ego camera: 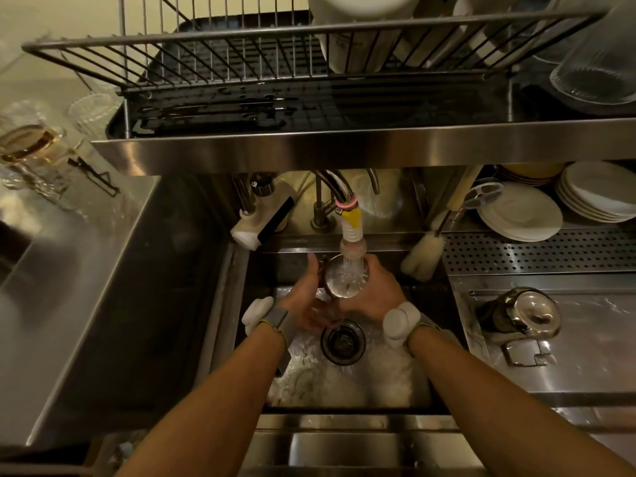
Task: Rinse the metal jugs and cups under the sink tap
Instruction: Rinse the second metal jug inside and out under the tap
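A small metal cup (340, 282) is held upright over the sink (395, 380), directly under the running tap (351, 232). Water pours into its open mouth and spills down toward the drain (342, 342). My left hand (304, 294) grips the cup's left side by its handle. Wrapped around the cup's right side is my right hand (373, 294). A metal jug (519, 315) lies tipped on the steel counter to the right of the sink.
A wire dish rack (241, 63) on a steel shelf hangs overhead. White plates (519, 215) stack at the back right beside a bottle brush (423, 256). Glasses (31, 146) stand on the left counter. A soap dispenser (261, 222) leans behind the sink.
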